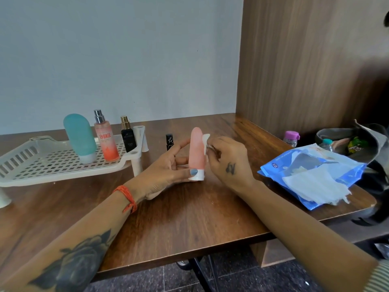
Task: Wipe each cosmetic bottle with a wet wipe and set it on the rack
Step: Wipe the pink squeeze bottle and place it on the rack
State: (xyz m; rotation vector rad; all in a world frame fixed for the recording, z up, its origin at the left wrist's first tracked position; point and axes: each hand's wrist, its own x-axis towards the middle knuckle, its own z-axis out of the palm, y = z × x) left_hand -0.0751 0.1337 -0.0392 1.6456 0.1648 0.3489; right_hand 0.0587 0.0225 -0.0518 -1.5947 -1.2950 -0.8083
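Against a pale wall, near the middle of the wooden tabletop, the pink bottle is gripped upright by the left hand so its side is exposed to the wet wipe pinched in the right hand, while the rack at the left edge already carries three bottles.

Three bottles on rack; pink bottle held; black bottle on table.
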